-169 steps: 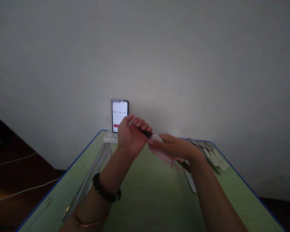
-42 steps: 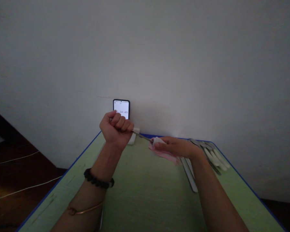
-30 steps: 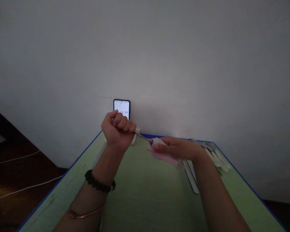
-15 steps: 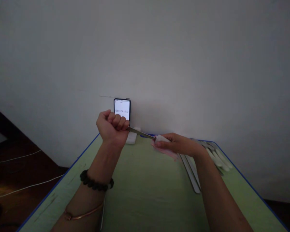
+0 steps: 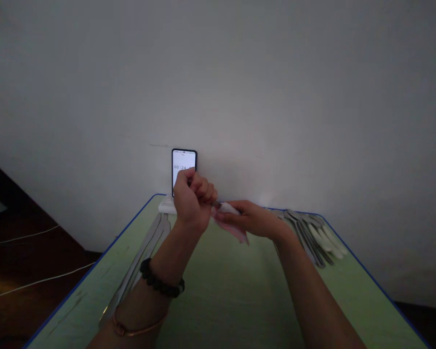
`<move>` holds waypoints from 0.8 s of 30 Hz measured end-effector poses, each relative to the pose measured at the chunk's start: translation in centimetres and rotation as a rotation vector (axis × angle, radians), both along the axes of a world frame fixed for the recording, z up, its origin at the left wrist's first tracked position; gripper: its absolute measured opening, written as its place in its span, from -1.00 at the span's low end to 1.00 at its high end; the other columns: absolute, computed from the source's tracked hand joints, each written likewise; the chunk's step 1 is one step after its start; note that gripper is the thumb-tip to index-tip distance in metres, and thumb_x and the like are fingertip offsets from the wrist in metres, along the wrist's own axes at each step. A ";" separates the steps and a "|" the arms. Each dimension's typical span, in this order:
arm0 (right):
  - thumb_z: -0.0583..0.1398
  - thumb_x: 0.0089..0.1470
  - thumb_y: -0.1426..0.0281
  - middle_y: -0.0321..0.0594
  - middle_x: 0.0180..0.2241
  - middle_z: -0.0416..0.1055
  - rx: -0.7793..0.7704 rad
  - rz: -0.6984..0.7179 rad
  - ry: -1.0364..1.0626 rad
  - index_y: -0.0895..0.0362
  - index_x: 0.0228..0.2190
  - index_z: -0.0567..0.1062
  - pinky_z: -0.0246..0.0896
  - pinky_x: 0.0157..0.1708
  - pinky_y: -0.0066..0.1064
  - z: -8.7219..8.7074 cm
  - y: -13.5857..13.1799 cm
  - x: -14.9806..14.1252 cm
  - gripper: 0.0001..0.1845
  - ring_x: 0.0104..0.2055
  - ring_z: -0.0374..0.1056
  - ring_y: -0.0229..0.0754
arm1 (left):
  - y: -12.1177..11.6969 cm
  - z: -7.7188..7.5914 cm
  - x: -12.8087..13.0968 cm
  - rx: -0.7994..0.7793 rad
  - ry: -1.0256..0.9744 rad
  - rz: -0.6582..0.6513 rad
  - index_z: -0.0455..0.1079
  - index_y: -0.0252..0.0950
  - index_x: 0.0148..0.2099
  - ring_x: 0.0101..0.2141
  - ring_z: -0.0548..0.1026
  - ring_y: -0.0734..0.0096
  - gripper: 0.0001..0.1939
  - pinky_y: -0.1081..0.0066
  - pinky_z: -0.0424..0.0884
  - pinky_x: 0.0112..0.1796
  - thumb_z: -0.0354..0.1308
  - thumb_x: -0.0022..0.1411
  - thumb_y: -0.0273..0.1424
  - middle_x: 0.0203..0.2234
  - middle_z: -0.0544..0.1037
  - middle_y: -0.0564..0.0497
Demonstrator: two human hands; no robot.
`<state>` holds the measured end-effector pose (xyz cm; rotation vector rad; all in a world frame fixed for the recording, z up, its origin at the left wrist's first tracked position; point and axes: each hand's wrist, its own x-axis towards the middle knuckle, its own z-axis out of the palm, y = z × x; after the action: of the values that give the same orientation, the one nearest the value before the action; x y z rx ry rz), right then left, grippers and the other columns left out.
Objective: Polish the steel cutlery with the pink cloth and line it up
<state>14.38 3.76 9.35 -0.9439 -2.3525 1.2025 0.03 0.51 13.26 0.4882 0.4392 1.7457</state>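
In front of the phone, my left hand [image 5: 194, 196] is closed in a fist around one end of a narrow metal table knife [image 5: 217, 204]. Only a short stretch of the knife shows between my hands, so its shape is largely hidden. My right hand [image 5: 252, 218] pinches a pink and white cloth [image 5: 232, 229] folded around the knife's other part. The two hands are nearly touching above the table's far side. Beneath my left forearm lie long metal knives [image 5: 145, 254], partly covered by the arm.
A phone [image 5: 184, 160] showing a timer leans against the wall on a white stand [image 5: 166, 205]. Several metal utensils [image 5: 303, 232], some with white handles [image 5: 329, 240], lie at the right of the green table [image 5: 225, 291]. White cables [image 5: 39, 278] run along the floor at left.
My left hand has moved right, toward the cloth, so less of the knife shows between the hands. The right hand with the cloth has shifted slightly left.
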 end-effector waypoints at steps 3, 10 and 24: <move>0.12 0.04 -0.01 -0.34 -0.50 0.25 -0.035 0.001 -0.072 0.16 -0.32 0.46 0.02 -0.49 -0.49 -0.2 0.4 1.8 -0.53 -0.49 0.12 -0.31 | 0.2 0.1 -1.2 0.038 0.001 0.054 -0.21 -0.25 -0.72 -0.82 -0.16 0.61 -0.55 0.48 -0.17 -0.73 -0.20 0.19 -0.47 -0.88 -0.16 0.20; 0.11 0.02 -0.04 -0.32 -0.51 0.26 -0.097 -0.016 -0.130 0.18 -0.32 0.48 0.02 -0.53 -0.49 -0.2 0.7 4.9 -0.47 -0.50 0.12 -0.31 | 0.4 0.2 -3.4 0.053 -0.049 0.111 -0.24 -0.25 -0.68 -0.83 -0.16 0.61 -0.57 0.48 -0.17 -0.74 -0.21 0.19 -0.48 -0.86 -0.19 0.21; 0.14 0.05 0.03 -0.36 -0.51 0.20 -0.200 0.105 -0.013 0.14 -0.37 0.41 0.01 -0.48 -0.50 1.3 -0.9 1.1 -0.60 -0.49 0.06 -0.34 | -0.4 0.6 -0.9 0.081 0.082 -0.231 -0.24 -0.23 -0.72 -0.82 -0.17 0.59 -0.52 0.47 -0.15 -0.73 -0.27 0.25 -0.45 -0.85 -0.22 0.20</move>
<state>15.47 2.86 10.62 -0.9005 -2.3507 1.4994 -0.85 0.15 13.81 0.6446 0.3561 1.5285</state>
